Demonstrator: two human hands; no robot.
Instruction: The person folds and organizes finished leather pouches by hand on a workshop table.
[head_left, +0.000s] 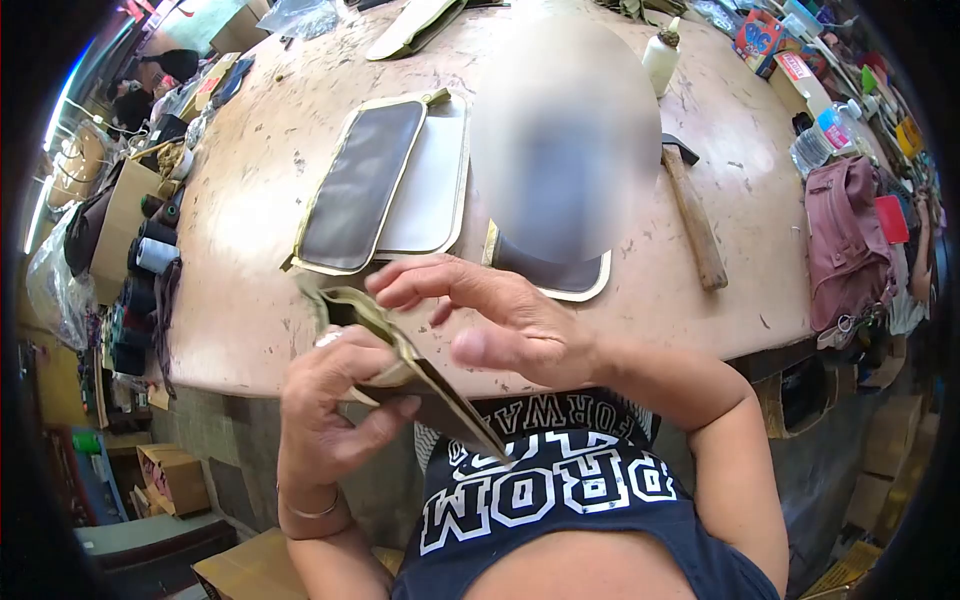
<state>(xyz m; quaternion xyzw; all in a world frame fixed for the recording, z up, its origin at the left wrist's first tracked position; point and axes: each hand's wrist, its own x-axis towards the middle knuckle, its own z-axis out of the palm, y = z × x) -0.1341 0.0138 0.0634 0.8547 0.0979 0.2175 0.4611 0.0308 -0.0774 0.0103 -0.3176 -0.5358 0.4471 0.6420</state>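
A dark fabric pouch with olive edging is tilted in front of my chest, over the table's near edge. My left hand grips it, fingers at its gaping upper end and thumb against the dark side. My right hand is raised just right of the pouch's mouth, its fingers apart and slightly curled, apparently holding nothing. Beyond my hands lies a flat dark panel with yellowish edging, overlapping a white-faced panel. Another edged dark panel is mostly hidden by a blurred patch.
A hammer with a wooden handle lies on the table to the right. Behind it stands a white squeeze bottle. Thread spools line the left edge. At the right edge are a pink backpack and a water bottle.
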